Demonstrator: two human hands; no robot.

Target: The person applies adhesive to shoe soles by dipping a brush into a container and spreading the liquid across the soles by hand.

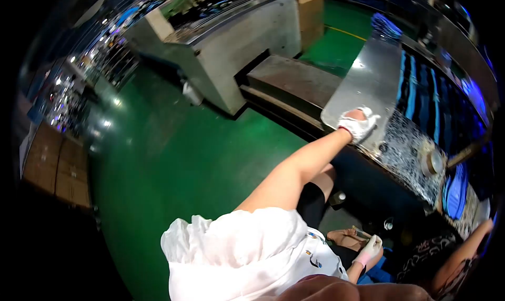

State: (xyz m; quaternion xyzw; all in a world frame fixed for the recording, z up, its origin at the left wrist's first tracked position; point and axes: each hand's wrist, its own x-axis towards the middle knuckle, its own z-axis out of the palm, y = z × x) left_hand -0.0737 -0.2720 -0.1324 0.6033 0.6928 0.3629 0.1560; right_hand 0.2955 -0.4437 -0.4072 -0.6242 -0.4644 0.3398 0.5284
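The floor (158, 169) is gleaming green. A white glove (363, 124) is showing a red cuff (345, 129) at the counter's (365, 82) corner, and black-and-white mottling is patterning the sheeting (406, 142).

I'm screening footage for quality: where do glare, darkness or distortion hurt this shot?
Head view: glare whitens a spot on the metal tabletop, and lamp reflections dot the green floor. Head view, edges: strong wide-angle curvature, black corners, soft clutter at upper left. Head view, lower right: deep shadow under the tabletop hides detail.
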